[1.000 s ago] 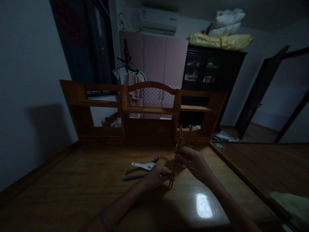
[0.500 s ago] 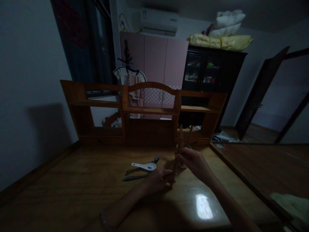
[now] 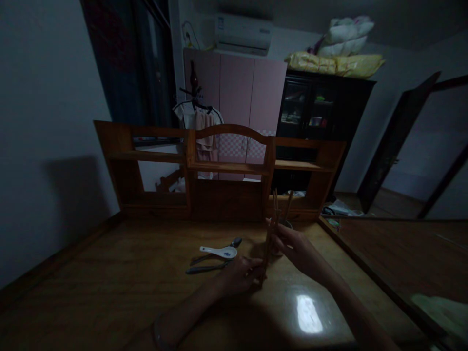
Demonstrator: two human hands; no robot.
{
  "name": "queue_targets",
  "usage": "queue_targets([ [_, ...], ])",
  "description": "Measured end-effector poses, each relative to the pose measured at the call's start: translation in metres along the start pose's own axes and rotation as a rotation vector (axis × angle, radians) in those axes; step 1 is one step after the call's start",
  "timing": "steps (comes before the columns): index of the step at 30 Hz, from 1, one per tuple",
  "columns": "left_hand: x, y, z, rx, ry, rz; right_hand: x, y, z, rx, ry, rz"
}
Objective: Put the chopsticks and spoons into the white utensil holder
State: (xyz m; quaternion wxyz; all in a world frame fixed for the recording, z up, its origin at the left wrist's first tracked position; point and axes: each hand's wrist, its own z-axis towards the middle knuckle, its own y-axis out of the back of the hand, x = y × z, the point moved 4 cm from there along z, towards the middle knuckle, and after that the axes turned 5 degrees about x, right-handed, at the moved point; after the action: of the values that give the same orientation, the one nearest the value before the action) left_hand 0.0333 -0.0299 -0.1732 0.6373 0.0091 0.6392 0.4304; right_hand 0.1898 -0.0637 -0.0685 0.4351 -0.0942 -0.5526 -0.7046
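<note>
My left hand (image 3: 241,274) is closed round the lower end of a bundle of wooden chopsticks (image 3: 269,243), held nearly upright over the wooden desk (image 3: 109,282). My right hand (image 3: 294,246) pinches the same bundle higher up. Just behind the hands stands a small cup (image 3: 283,228) with more chopsticks sticking out of it. To the left of my left hand lie a white ceramic spoon with a blue pattern (image 3: 219,252), a metal spoon (image 3: 234,242) and another dark utensil (image 3: 203,268).
A wooden shelf unit (image 3: 226,165) stands along the desk's back edge. Behind it are a pink wardrobe (image 3: 248,92), a dark cabinet (image 3: 318,112) topped with bedding, and an open door (image 3: 395,141) at right. The room is dim.
Both hands have lifted the chopsticks slightly, and the lower tips have risen off the desk. The camera has shifted a little.
</note>
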Motion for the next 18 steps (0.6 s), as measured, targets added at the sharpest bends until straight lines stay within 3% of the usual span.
queue_targets([
  [11, -0.009, 0.0052, -0.0006, -0.012, 0.01, 0.102, 0.0027, 0.0006, -0.001, -0.018, 0.041, 0.018],
  [18, -0.0039, 0.0048, 0.0005, -0.026, 0.028, 0.12, 0.0047, -0.0014, -0.0016, -0.023, 0.033, 0.0],
])
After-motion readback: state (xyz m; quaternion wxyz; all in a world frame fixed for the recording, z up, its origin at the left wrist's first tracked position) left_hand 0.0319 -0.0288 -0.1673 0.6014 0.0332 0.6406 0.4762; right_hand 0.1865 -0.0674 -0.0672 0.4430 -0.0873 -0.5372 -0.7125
